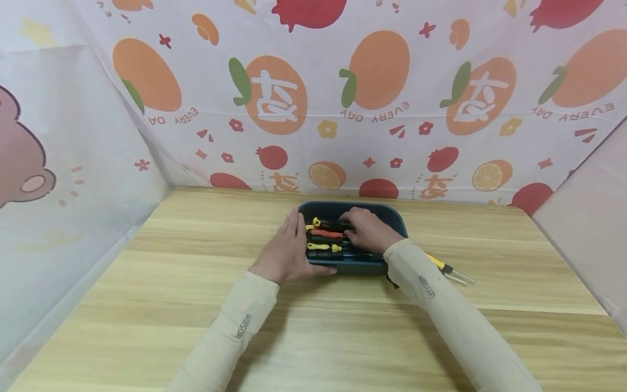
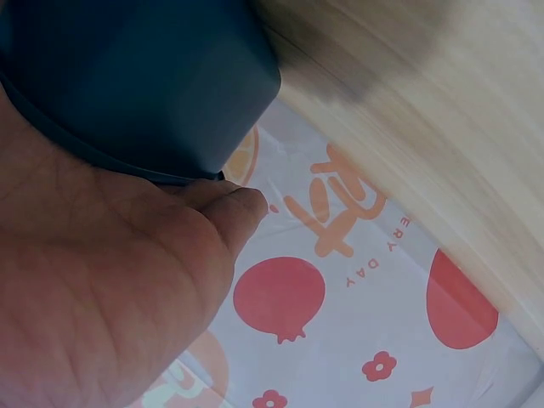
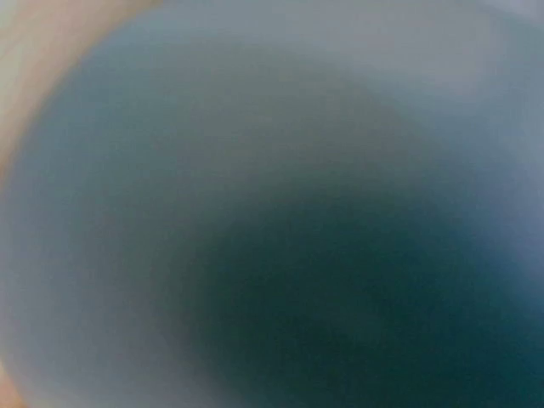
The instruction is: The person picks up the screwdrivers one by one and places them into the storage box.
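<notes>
A dark blue bin [image 1: 360, 268] holds several screwdrivers. My left hand [image 1: 289, 251] rests against its left end, with straight fingers along the side and the thumb along the front wall. In the left wrist view the fingertips lie right at the bin's rim [image 2: 110, 161]. Inside the bin, my right hand [image 1: 370, 230] pinches a black screwdriver [image 1: 330, 225] with a yellow end; its far part is hidden under the fingers. Below it lie an orange-handled screwdriver [image 1: 327, 234] and a yellow-handled one [image 1: 318, 246]. The right wrist view is a dark blur.
To the right of the bin, partly under the right sleeve [image 1: 416, 272], yellow-and-black screwdrivers [image 1: 443, 265] lie on the wooden table [image 1: 313, 337]. A fruit-patterned cloth [image 1: 323, 125] hangs behind the table's back edge, and another cloth stands at the left.
</notes>
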The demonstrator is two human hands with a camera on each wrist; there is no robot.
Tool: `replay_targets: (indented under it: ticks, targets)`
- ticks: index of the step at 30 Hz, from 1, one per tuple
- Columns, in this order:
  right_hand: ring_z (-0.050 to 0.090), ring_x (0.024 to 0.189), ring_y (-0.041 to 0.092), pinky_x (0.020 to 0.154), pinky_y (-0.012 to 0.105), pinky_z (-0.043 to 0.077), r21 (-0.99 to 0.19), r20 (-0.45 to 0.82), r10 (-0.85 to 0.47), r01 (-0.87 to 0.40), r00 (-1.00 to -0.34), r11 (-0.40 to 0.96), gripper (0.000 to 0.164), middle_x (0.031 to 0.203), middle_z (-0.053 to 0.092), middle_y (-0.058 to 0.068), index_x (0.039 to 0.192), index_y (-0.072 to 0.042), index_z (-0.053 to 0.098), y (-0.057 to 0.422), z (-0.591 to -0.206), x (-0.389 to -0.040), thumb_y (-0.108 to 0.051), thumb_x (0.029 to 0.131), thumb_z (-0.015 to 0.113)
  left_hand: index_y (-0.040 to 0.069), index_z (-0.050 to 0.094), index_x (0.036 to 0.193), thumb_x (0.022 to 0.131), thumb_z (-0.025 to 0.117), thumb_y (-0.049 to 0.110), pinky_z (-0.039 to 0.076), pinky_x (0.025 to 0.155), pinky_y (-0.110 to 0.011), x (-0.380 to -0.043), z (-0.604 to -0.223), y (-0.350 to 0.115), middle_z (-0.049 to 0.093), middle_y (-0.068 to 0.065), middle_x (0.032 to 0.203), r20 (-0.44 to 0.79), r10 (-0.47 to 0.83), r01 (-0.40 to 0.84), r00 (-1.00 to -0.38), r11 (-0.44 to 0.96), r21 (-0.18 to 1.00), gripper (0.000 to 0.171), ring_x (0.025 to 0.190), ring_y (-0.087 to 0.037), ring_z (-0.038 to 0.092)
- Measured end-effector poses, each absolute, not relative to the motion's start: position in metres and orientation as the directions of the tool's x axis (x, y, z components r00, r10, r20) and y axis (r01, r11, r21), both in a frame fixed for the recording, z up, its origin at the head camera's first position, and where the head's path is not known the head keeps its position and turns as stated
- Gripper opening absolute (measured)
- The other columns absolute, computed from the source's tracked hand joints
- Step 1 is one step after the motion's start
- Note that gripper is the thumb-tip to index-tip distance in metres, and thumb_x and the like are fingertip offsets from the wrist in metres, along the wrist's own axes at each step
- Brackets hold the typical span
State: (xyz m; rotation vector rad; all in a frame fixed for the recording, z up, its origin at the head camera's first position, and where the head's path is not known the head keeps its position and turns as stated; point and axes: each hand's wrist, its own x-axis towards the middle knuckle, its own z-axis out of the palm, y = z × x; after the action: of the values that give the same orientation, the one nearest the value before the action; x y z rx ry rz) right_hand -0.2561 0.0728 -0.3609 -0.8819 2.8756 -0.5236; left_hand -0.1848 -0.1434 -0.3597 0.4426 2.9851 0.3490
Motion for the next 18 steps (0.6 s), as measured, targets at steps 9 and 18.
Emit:
replay_targets:
  ticks: [9,18]
  targets:
    - [0.065,0.097,0.025,0.090,0.043,0.057,-0.466,0.243,-0.456,-0.516,-0.856,0.719,0.026,0.113,0.068,0.011,0.122,-0.001,0.069,0.101,-0.342,-0.248,-0.009,0.098,0.067,-0.008,0.007,0.158,0.068,0.068,0.085,0.028,0.120,-0.042,-0.183,-0.361,-0.143,0.004,-0.024,0.167,-0.042,0.296,0.276,-0.954,0.926,0.257,0.144,0.153,-0.036,0.015]
    - [0.061,0.094,0.029,0.081,0.044,0.059,-0.507,0.317,-0.310,-0.436,-0.896,0.744,0.022,0.111,0.067,0.014,0.119,-0.001,0.069,0.145,-0.327,-0.243,-0.011,0.099,0.066,-0.007,0.007,0.159,0.069,0.070,0.084,0.029,0.119,-0.043,-0.181,-0.362,-0.143,0.005,-0.023,0.167,-0.030,0.295,0.277,-0.955,0.924,0.262,0.143,0.153,-0.037,0.016]
